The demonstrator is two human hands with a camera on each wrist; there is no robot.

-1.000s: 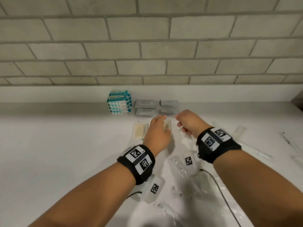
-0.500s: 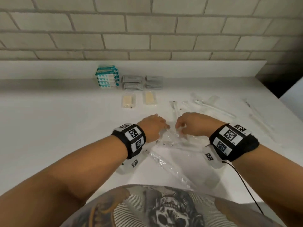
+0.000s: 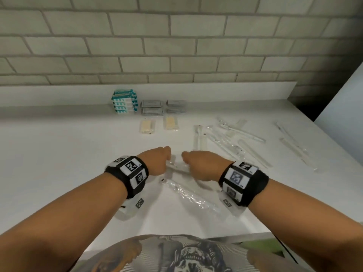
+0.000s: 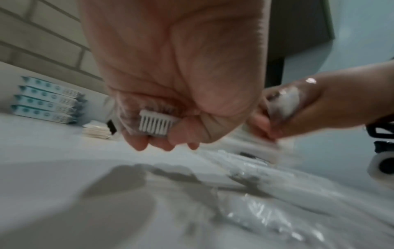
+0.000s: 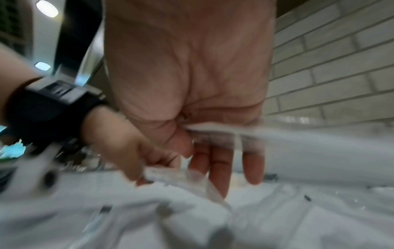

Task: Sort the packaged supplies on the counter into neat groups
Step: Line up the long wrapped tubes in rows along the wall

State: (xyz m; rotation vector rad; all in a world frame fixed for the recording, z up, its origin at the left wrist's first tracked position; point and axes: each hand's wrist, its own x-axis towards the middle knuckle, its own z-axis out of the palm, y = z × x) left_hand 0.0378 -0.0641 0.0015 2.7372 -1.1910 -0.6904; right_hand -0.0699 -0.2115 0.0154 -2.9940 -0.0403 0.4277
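Observation:
Both hands meet over the white counter (image 3: 59, 154) near its front. My left hand (image 3: 159, 161) grips a clear-wrapped toothbrush (image 4: 155, 125) by its white bristle head. My right hand (image 3: 198, 165) pinches the other end of that wrapped toothbrush (image 3: 177, 168), its thumb pressing the plastic (image 5: 213, 129). Another wrapped toothbrush (image 3: 190, 195) lies on the counter below the hands. At the back stand a stack of teal-and-white packets (image 3: 124, 102), grey sachets (image 3: 152, 107) and two cream bars in clear wrap (image 3: 147, 126).
Several more long clear-wrapped items (image 3: 235, 138) lie scattered to the right, some near the counter's right edge (image 3: 294, 152). A brick wall (image 3: 176, 46) backs the counter. My shirt (image 3: 186, 254) touches the front edge.
The hands drew back from the cream bars at the rear to the front of the counter and took hold of a wrapped toothbrush there. The view tilted down.

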